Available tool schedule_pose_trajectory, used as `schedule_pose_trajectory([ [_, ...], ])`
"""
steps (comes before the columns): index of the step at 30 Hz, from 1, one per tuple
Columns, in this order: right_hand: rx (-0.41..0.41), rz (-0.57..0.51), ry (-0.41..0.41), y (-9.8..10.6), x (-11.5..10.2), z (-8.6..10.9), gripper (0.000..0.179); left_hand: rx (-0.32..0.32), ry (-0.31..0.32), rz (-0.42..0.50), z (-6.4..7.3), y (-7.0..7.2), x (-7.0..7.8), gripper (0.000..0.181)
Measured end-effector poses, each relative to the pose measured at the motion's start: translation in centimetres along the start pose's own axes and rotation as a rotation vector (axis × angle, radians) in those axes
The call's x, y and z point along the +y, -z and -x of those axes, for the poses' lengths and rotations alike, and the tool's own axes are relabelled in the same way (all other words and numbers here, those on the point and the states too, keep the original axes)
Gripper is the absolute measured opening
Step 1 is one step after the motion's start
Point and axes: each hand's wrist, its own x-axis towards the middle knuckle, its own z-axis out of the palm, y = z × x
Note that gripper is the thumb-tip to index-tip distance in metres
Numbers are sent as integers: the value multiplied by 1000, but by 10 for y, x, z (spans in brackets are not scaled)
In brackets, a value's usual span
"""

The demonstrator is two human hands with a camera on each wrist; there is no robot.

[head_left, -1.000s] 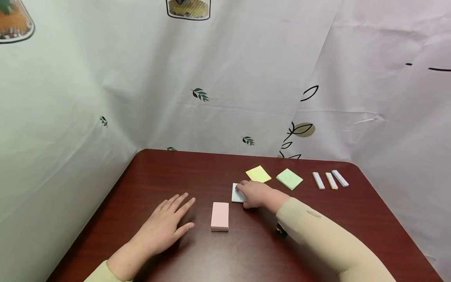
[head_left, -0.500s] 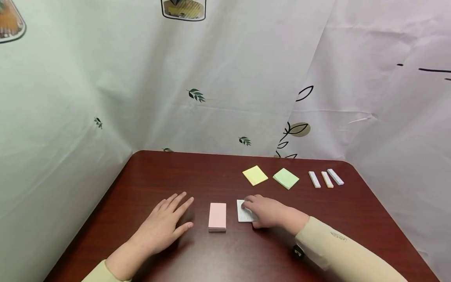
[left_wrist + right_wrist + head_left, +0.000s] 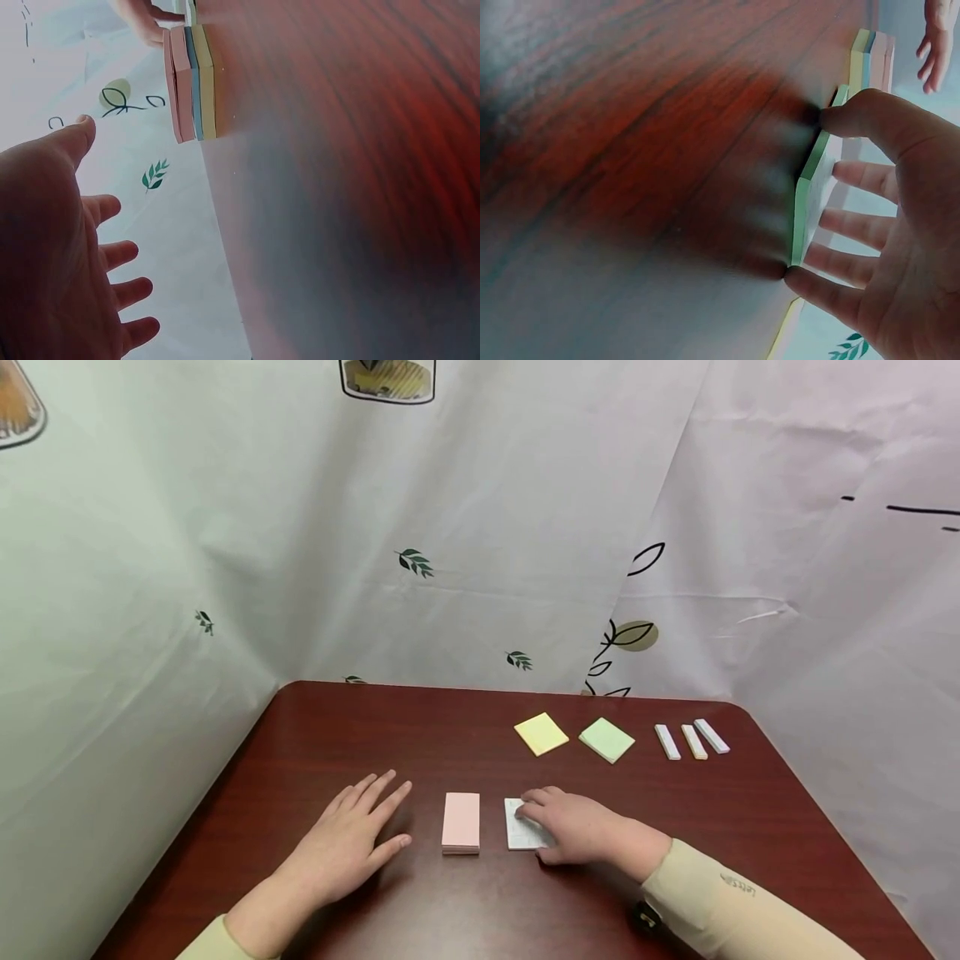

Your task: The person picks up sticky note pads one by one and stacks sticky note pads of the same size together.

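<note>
My right hand [image 3: 581, 828] grips a pale-topped sticky note pad [image 3: 519, 837] that lies on the table. In the right wrist view the thumb and little finger touch the green edge of this note pad [image 3: 801, 217], with the other fingers over its top. Just left of it lies a rectangular stack of sticky notes [image 3: 461, 820], pink on top. From the left wrist view, that stack [image 3: 196, 82] shows pink, blue and yellow layers. Left of the stack is my left hand [image 3: 341, 839], fingers straight and spread, holding nothing.
Farther back on the dark red table [image 3: 375, 727] lie a yellow sticky note pad [image 3: 542, 734] and a green sticky note pad [image 3: 607, 740]. At the back right are three narrow pale strips, including one strip [image 3: 667, 742] set slightly apart. A white printed curtain [image 3: 465, 527] hangs behind.
My right hand has drawn the pale note pad toward me, from in front of the yellow pad to beside the pink-topped stack. The left hand has hardly moved. The head view has shifted slightly.
</note>
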Motion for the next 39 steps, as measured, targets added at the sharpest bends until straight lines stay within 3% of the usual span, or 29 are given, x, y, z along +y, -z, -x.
schedule_pose_trajectory([
  [15, 73, 29, 45, -5, 0, 1, 55, 15, 7, -1, 1, -6, -4, 68],
  [25, 19, 69, 45, 1, -7, -4, 53, 18, 3, -10, 1, -8, -5, 68],
  [33, -27, 198, 65, 1, -15, -14, 56, 10, 5, -4, 1, -8, -3, 68],
  [39, 10, 177, 64, 0, -13, -13, 50, 11, 1, -5, 2, -9, -3, 68],
])
